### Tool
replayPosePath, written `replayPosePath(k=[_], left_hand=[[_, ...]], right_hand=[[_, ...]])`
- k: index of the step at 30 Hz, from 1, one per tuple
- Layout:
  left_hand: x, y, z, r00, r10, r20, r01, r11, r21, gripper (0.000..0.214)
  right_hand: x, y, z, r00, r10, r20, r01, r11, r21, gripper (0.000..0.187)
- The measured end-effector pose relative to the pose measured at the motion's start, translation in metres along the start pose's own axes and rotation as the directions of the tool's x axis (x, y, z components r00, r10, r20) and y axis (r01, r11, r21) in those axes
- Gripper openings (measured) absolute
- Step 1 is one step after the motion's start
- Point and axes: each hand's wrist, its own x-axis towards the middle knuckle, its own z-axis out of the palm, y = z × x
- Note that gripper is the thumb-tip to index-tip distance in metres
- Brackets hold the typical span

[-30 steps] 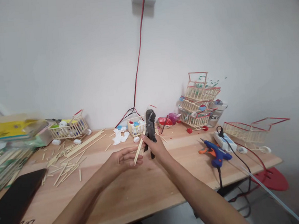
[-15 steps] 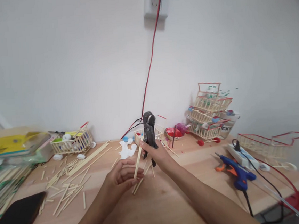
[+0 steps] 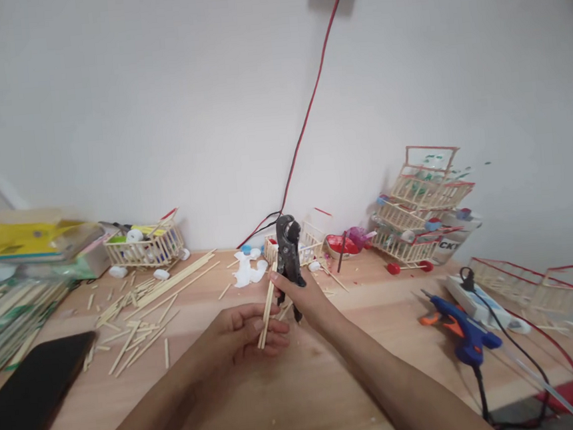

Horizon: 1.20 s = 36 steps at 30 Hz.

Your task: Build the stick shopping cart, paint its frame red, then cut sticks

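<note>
In the head view my right hand grips a black hand cutter, whose head points up and away from me. Thin wooden sticks slant down from beside that tool, near my right thumb. Their lower ends lie between the thumb and fingers of my left hand, which closes round them just above the table. Part of the cutter's handles is hidden by my right hand.
Loose sticks and cut pieces lie left, near a black phone. Small stick carts stand behind, including a left cart and stacked carts. A blue glue gun and power strip lie right.
My left hand has closed in on the lower ends of the sticks, its thumb now against them. My right hand still holds the cutter. The view has tilted slightly downward.
</note>
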Motion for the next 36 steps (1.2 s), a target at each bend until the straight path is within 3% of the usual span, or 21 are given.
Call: replayPosePath(k=[4, 12, 19, 24, 27, 29, 32, 36], left_hand=[[0.000, -0.001, 0.000, 1.000, -0.016, -0.005, 0.016, 0.999, -0.042, 0.042], [0.007, -0.002, 0.004, 0.992, 0.011, -0.128, -0.019, 0.998, -0.056, 0.046], [0.010, -0.006, 0.009, 0.971, 0.155, -0.183, -0.119, 0.974, 0.192, 0.052], [0.009, 0.000, 0.008, 0.956, 0.232, -0.179, -0.143, 0.903, 0.406, 0.053], [0.003, 0.010, 0.004, 0.919, 0.323, -0.225, -0.178, 0.852, 0.493, 0.049], [-0.003, 0.018, 0.000, 0.873, 0.394, -0.286, -0.201, 0.826, 0.526, 0.044], [-0.013, 0.029, -0.006, 0.798, 0.478, -0.366, -0.228, 0.802, 0.552, 0.039], [-0.018, 0.038, -0.008, 0.762, 0.551, -0.339, -0.249, 0.733, 0.633, 0.037]], right_hand=[[-0.001, 0.002, 0.001, 1.000, -0.003, 0.024, 0.004, 0.999, -0.052, 0.045], [-0.010, -0.004, 0.013, 1.000, 0.021, -0.002, -0.021, 0.990, -0.140, 0.041], [-0.015, -0.009, 0.021, 0.997, 0.017, 0.081, -0.005, 0.989, -0.146, 0.032], [-0.011, -0.010, 0.018, 0.997, -0.054, 0.062, 0.066, 0.977, -0.204, 0.032], [-0.008, -0.013, 0.007, 0.987, -0.084, 0.140, 0.115, 0.967, -0.227, 0.034], [-0.006, -0.017, -0.003, 0.975, -0.051, 0.218, 0.105, 0.964, -0.243, 0.040], [-0.006, -0.025, -0.018, 0.971, 0.014, 0.239, 0.073, 0.935, -0.348, 0.051], [-0.009, -0.038, -0.028, 0.961, 0.056, 0.270, 0.081, 0.879, -0.469, 0.057]])
